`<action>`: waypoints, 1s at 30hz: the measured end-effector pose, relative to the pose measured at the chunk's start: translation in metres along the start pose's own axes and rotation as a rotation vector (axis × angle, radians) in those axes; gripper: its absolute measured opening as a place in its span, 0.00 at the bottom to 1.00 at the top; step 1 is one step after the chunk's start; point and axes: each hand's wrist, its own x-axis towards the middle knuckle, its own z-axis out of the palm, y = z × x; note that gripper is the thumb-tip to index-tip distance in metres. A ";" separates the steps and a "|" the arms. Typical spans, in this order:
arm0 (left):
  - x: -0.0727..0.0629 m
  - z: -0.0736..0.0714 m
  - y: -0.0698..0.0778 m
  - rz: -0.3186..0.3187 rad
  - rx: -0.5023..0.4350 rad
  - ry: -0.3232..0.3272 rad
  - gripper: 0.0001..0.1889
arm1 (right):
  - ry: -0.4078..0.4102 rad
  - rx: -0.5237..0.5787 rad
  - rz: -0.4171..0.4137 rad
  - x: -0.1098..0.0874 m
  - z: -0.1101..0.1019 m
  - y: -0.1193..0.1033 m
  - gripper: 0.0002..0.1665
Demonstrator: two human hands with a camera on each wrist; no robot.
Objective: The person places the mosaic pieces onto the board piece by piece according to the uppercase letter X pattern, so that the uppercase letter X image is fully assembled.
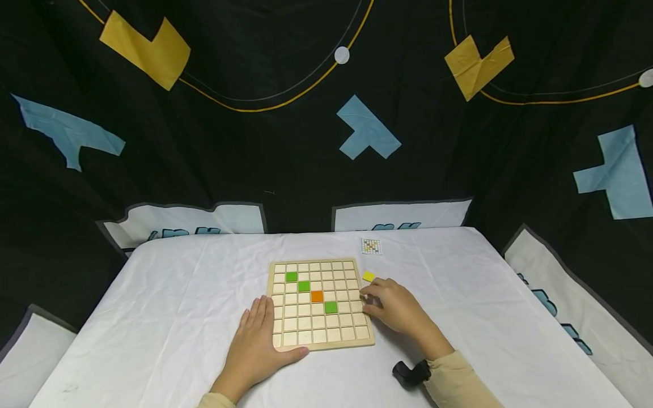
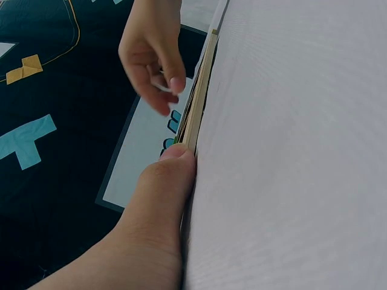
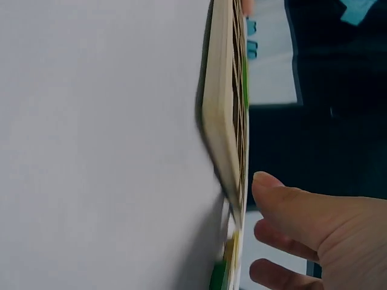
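Note:
A square wooden grid board (image 1: pixel 318 335) lies on the white table, with green tiles (image 1: pixel 331 307) and one orange tile (image 1: pixel 317 296) in a diagonal line of its cells. My left hand (image 1: pixel 253 345) rests at the board's near left corner, fingers straight along the left side and thumb (image 2: pixel 172 163) against the near edge. Over the board's right edge hovers my right hand (image 1: pixel 395 306), its fingers loosely bent. In the right wrist view its thumb (image 3: pixel 272 184) and fingers stand apart with nothing between them. Beyond this hand lies a yellow tile (image 1: pixel 369 276).
A small printed card with a coloured grid (image 1: pixel 371 246) lies behind the board's far right corner. Right of the board, a green piece (image 3: pixel 219 277) sits low on the table. A black strapped device (image 1: pixel 410 374) is on my right wrist. Dark patterned cloth (image 1: pixel 285 164) hangs behind.

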 end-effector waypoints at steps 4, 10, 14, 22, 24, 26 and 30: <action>0.000 0.000 0.000 -0.002 0.000 -0.003 0.73 | -0.020 -0.021 0.090 -0.007 -0.004 0.011 0.21; 0.001 0.000 -0.001 -0.003 0.004 -0.001 0.73 | -0.031 -0.039 0.152 -0.014 -0.006 0.024 0.23; 0.000 0.000 0.000 0.000 -0.002 0.001 0.73 | -0.036 -0.029 0.171 -0.018 -0.007 0.030 0.22; 0.000 0.000 0.000 -0.004 -0.004 0.002 0.73 | -0.056 -0.008 0.215 -0.023 -0.010 0.032 0.14; 0.000 0.001 0.000 -0.004 -0.005 0.002 0.73 | -0.064 0.003 0.219 -0.023 -0.011 0.032 0.13; 0.001 0.001 0.000 -0.004 -0.006 0.002 0.73 | -0.074 0.015 0.218 -0.024 -0.012 0.032 0.13; 0.000 0.001 -0.001 0.001 -0.002 0.006 0.73 | -0.096 0.035 0.211 -0.024 -0.012 0.032 0.13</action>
